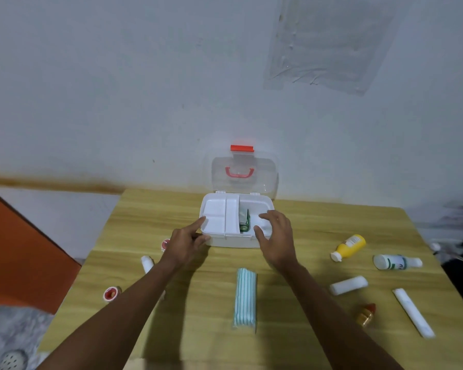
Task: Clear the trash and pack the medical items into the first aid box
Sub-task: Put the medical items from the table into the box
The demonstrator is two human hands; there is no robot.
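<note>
the left hand [183, 243] touches the near left corner of the first aid box [235, 240], forefinger stretched along the rim and the other fingers curled loosely against the front wall; it grips nothing. the right hand [275, 236] hovers over the right part of the box with fingers spread and thumb apart, empty, its fingertips above the open compartment.

the box sits on the wooden table [305, 217] near the far edge, close to the wall. its clear lid [245, 177] stands upright behind it, with a red handle and a red latch [242, 148] at the top. a white divided tray [221, 217] covers the left part of the box. in the gap beside the tray a green packet [245, 222] stands on edge.

on the table, in front of the box and between the forearms, lies a striped blue-and-white pack [245, 300]. to the right lie a yellow bottle [349, 247], a white bottle with a green label [396, 262], a white roll [348, 284], a long white wrapped roll [413, 312] and a small amber bottle with a red cap [366, 313]. to the left, a small white container [146, 263] lies near the left wrist, a red-and-white tape roll [110, 293] sits near the table's left edge, and another red item [165, 244] shows partly behind the left hand.
</note>
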